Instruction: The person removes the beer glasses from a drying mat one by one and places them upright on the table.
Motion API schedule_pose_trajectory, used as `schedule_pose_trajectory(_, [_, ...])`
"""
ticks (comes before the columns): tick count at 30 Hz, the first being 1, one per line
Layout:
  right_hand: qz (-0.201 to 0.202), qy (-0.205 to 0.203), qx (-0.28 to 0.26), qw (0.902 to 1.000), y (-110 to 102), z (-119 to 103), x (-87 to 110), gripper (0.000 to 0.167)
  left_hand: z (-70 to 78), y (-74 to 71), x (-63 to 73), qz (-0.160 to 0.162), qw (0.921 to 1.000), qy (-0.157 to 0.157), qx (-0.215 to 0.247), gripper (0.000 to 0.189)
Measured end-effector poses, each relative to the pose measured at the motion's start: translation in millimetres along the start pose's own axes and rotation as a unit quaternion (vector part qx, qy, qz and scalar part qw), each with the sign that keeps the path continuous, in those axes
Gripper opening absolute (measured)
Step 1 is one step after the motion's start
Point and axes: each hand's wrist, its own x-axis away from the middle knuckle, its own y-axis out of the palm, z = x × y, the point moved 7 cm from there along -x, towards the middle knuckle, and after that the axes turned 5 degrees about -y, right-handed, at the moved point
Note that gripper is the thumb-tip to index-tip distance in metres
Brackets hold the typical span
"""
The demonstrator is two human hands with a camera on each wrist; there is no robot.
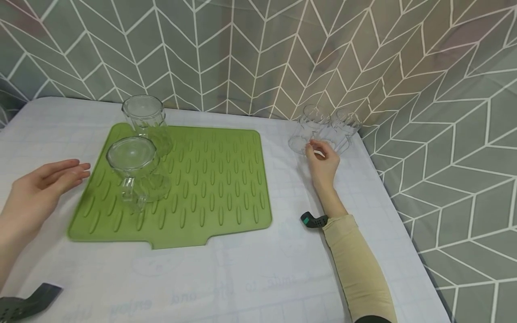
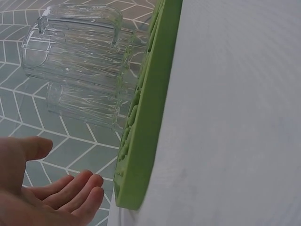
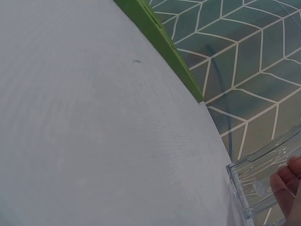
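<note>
Two clear glass mugs stand on the left part of a green ribbed mat: a nearer mug and a farther mug. Just left of the mat, my left hand hovers with fingers extended and holds nothing. At the table's far right, my right hand pinches a clear glass mug low on its near side, thumb and forefinger curled together. The right wrist view shows these fingers over the mug's ribbed glass. Another glass mug stands close to its right.
A white cloth with faint lettering covers the table. Grey-green patterned curtains hang along the back and right edges, close behind the right-hand mugs. The mat has a short tab on its near side.
</note>
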Motion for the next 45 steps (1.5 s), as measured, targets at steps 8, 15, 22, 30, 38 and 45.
schedule_pose_trajectory(8, [0.032, 0.002, 0.018, 0.9993, -4.2, -4.6, 2.6, 0.022, -3.9, 5.2, 1.6, -0.027, 0.9977, -0.011, -0.061, 0.069])
schedule_pose_trajectory(15, [0.053, -0.003, 0.006, 0.9986, -4.8, -5.3, 2.9, 0.021, -4.5, 7.2, 0.6, -0.031, 0.9975, -0.006, -0.063, 0.068])
schedule_pose_trajectory(22, [0.083, -0.020, -0.003, 0.9963, -7.4, -12.8, 4.0, 0.021, -7.4, 6.2, 1.7, -0.038, 0.9971, 0.010, -0.066, 0.066])
schedule_pose_trajectory(30, [0.105, -0.066, -0.021, 0.9921, -7.0, -19.9, 4.2, 0.016, -4.1, 9.3, 1.5, -0.045, 0.9964, -0.007, -0.071, 0.067])
schedule_pose_trajectory(38, [0.131, -0.107, 0.005, 0.9855, -8.1, -30.3, 5.4, 0.013, -6.4, 10.1, 0.2, -0.039, 0.9964, 0.002, -0.075, 0.067])
schedule_pose_trajectory(45, [0.102, -0.170, 0.020, 0.9799, 4.4, -61.8, 4.8, 0.014, -6.1, 11.5, -1.1, -0.036, 0.9964, 0.005, -0.076, 0.067])
